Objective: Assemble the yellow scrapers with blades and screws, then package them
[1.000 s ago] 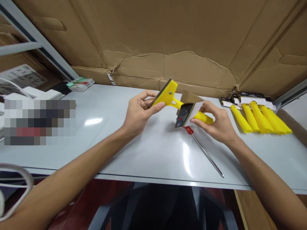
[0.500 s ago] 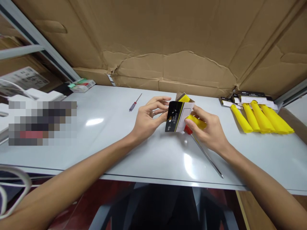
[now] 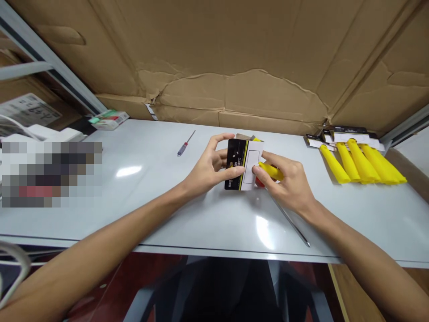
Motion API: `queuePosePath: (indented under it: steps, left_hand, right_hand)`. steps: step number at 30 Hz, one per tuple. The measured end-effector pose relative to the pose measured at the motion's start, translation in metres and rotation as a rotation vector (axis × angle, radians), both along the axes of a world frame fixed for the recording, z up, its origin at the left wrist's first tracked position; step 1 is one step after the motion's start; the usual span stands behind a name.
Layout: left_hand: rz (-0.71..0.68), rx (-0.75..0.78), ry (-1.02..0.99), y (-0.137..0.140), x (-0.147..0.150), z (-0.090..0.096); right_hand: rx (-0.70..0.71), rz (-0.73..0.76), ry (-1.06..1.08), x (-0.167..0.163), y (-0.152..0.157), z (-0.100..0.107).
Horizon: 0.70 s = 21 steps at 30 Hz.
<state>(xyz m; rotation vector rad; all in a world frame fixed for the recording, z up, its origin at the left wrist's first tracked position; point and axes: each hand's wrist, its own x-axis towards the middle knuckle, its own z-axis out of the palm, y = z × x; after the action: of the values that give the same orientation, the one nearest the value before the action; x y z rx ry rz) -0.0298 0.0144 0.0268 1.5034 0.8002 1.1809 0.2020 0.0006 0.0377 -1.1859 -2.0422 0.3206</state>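
Note:
Over the middle of the table, my left hand pinches a folded black-and-white card, its thumb lying across the front. My right hand grips a yellow sleeve-like piece at the card's right side, with the thumb against the card's edge. A bit of yellow also shows behind the card's top. Below the right hand lies a screwdriver with a long metal shaft; its red handle is mostly hidden by the card and fingers.
Several yellow sleeves with black-and-white cards lie at the right. A smaller screwdriver is on the table behind my left hand. A small box stands at the back left, near white items. Cardboard lines the back.
My left thumb has moved onto the front of the card and the left fingers have closed around its edge. The card now faces me more squarely. My right hand keeps its hold.

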Motion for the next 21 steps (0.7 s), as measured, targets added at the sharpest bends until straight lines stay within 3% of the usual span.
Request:
queuePosePath:
  steps: [4,7,13,18,21]
  left_hand:
    - [0.154,-0.065,0.018,0.0,-0.003,0.01]
    - [0.249,-0.089,0.004,0.002,-0.004,0.011]
    - [0.267,-0.133,-0.025,0.003,-0.003,0.004]
    - [0.226,-0.172,-0.052,0.007,0.0,-0.003]
    - [0.172,-0.142,-0.046,0.005,0.002,0.0]
  right_hand:
    - [0.038,0.061,-0.129,0.01,0.008,-0.001]
    - [0.153,0.098,-0.328,0.015,0.012,-0.001]
    - [0.335,-0.045,-0.869,0.009,0.007,-0.002]
    - [0.289,-0.078,-0.975,-0.003,0.003,-0.002]
    - [0.19,-0.218,-0.92,0.006,0.015,0.004]
